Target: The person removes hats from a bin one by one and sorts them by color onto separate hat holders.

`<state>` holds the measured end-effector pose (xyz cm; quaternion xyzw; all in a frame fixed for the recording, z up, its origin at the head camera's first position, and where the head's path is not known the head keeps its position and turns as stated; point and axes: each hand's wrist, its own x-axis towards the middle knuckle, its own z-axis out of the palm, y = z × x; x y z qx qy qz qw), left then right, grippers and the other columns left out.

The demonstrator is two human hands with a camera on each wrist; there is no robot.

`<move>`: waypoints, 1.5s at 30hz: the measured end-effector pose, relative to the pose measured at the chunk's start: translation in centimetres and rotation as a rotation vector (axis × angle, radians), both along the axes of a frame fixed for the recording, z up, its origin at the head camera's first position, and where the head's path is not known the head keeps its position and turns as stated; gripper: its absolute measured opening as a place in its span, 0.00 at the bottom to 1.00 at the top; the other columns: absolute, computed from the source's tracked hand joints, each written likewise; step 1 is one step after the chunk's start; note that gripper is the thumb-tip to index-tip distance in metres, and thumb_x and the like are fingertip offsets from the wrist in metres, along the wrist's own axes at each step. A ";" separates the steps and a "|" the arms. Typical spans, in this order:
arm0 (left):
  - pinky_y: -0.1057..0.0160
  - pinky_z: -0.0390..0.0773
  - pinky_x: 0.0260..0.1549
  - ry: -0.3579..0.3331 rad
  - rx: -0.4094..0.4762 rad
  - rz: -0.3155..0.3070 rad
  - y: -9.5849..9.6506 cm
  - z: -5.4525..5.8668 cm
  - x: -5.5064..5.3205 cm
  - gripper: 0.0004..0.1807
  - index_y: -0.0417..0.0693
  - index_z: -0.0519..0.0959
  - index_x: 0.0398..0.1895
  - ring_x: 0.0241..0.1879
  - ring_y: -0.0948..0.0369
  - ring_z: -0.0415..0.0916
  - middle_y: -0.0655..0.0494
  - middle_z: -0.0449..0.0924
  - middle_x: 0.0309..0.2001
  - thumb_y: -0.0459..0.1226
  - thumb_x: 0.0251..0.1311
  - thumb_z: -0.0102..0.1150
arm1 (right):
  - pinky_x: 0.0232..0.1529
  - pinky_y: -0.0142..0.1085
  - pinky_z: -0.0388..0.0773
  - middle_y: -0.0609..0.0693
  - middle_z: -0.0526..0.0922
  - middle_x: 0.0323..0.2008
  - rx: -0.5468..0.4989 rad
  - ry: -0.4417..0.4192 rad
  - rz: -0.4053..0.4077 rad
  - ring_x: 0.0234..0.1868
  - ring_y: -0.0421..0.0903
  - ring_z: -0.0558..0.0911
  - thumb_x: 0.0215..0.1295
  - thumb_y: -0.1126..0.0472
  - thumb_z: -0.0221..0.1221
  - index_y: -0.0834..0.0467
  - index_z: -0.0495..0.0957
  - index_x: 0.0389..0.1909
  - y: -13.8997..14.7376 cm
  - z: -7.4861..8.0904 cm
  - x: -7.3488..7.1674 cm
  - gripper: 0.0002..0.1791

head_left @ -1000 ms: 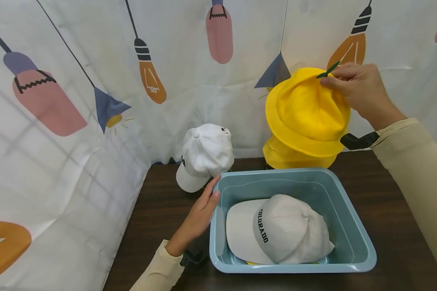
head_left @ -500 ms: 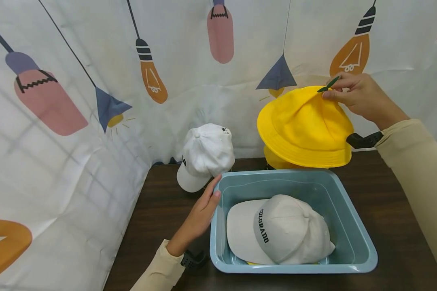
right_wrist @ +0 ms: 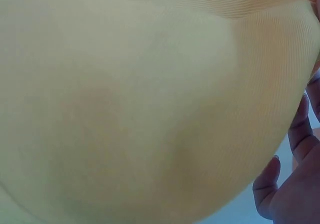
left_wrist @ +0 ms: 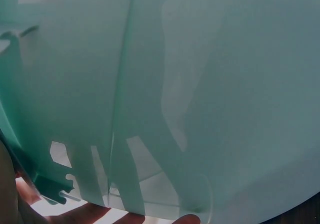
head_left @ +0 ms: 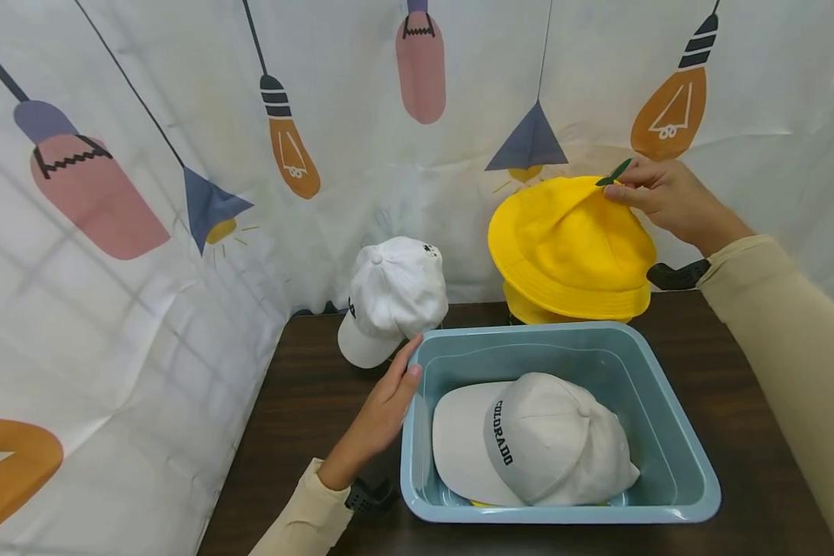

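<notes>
My right hand (head_left: pixel 656 199) pinches the top of a yellow bucket hat (head_left: pixel 563 239), close by its green leaf-shaped tab (head_left: pixel 613 173). The hat is tilted, and its brim overlaps more yellow fabric (head_left: pixel 538 305) under it, behind the basin. In the right wrist view the hat (right_wrist: pixel 150 104) fills most of the frame, with curled fingers (right_wrist: pixel 302 134) at the right. My left hand (head_left: pixel 382 409) lies along the left rim of a light blue basin (head_left: pixel 667 417), fingers extended. Inside the basin is a white cap (head_left: pixel 549 440) lettered COLORADO, with a sliver of yellow beneath it.
Another white cap (head_left: pixel 398 293) stands on the dark wooden table (head_left: pixel 292 432), behind the basin's left corner. A white curtain (head_left: pixel 361 154) printed with lamps hangs along the back and left. The table's back edge runs behind the caps.
My right hand has come down with the yellow bucket hat, which now sits lower and more tilted over the yellow fabric. The left hand and basin stay in place.
</notes>
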<state>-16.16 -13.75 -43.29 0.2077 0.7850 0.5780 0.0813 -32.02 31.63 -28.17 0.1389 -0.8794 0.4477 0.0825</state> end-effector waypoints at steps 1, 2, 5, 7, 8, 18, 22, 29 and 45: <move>0.39 0.63 0.71 -0.001 0.002 -0.001 0.0 0.0 0.0 0.29 0.60 0.49 0.83 0.77 0.51 0.57 0.53 0.55 0.80 0.47 0.83 0.36 | 0.40 0.23 0.71 0.46 0.70 0.38 0.001 -0.008 0.000 0.43 0.45 0.67 0.72 0.53 0.62 0.63 0.86 0.47 0.0 -0.2 0.0 0.16; 0.39 0.62 0.71 -0.002 0.004 -0.003 0.0 0.0 0.0 0.29 0.60 0.49 0.83 0.77 0.51 0.57 0.53 0.55 0.80 0.47 0.83 0.36 | 0.39 0.24 0.71 0.46 0.71 0.38 0.013 -0.017 -0.003 0.43 0.45 0.67 0.72 0.52 0.62 0.62 0.86 0.48 -0.1 -0.3 0.0 0.17; 0.39 0.62 0.72 -0.008 0.011 -0.008 0.0 0.0 0.1 0.29 0.60 0.49 0.83 0.77 0.51 0.57 0.53 0.55 0.80 0.46 0.83 0.36 | 0.40 0.26 0.71 0.46 0.73 0.39 0.043 -0.040 0.007 0.43 0.46 0.68 0.72 0.49 0.62 0.61 0.86 0.49 -0.2 -0.8 0.1 0.19; 0.39 0.62 0.72 -0.008 0.010 -0.009 0.1 0.1 0.1 0.29 0.61 0.49 0.83 0.77 0.51 0.57 0.53 0.55 0.80 0.46 0.83 0.36 | 0.40 0.26 0.72 0.46 0.74 0.38 0.059 -0.046 0.028 0.43 0.46 0.69 0.72 0.48 0.62 0.60 0.86 0.50 -0.2 -1.2 0.1 0.19; 0.39 0.62 0.72 -0.007 0.010 -0.010 0.1 0.1 0.1 0.29 0.61 0.49 0.83 0.77 0.51 0.57 0.53 0.55 0.80 0.47 0.83 0.36 | 0.40 0.26 0.72 0.47 0.75 0.38 0.062 -0.049 0.041 0.42 0.46 0.69 0.72 0.48 0.61 0.60 0.86 0.51 -0.2 -1.3 0.1 0.19; 0.40 0.62 0.72 -0.008 0.010 -0.012 0.1 0.2 0.2 0.29 0.60 0.49 0.83 0.77 0.51 0.57 0.53 0.54 0.80 0.46 0.83 0.36 | 0.39 0.30 0.68 0.46 0.75 0.34 0.067 -0.057 0.083 0.40 0.46 0.69 0.73 0.53 0.61 0.62 0.86 0.50 0.2 -2.2 0.0 0.17; 0.39 0.61 0.72 -0.007 0.005 -0.013 0.1 0.3 0.2 0.29 0.61 0.49 0.83 0.77 0.51 0.57 0.54 0.54 0.80 0.47 0.83 0.35 | 0.39 0.31 0.70 0.45 0.76 0.34 0.056 -0.081 0.078 0.40 0.45 0.69 0.74 0.55 0.61 0.63 0.86 0.51 0.5 -2.8 -0.2 0.17; 0.39 0.61 0.72 -0.009 -0.007 -0.012 0.0 0.4 0.1 0.30 0.61 0.48 0.83 0.78 0.51 0.56 0.54 0.53 0.80 0.47 0.83 0.36 | 0.41 0.25 0.73 0.43 0.77 0.38 0.030 -0.140 0.032 0.42 0.46 0.71 0.73 0.49 0.60 0.61 0.85 0.54 0.2 -3.7 -0.4 0.21; 0.47 0.66 0.72 0.425 -0.469 -0.005 1.4 9.9 -2.7 0.30 0.44 0.62 0.78 0.73 0.52 0.63 0.48 0.61 0.74 0.49 0.81 0.41 | 0.44 0.40 0.70 0.55 0.69 0.68 0.169 0.008 -0.200 0.53 0.47 0.67 0.75 0.39 0.54 0.41 0.70 0.74 1.6 -3.8 3.8 0.29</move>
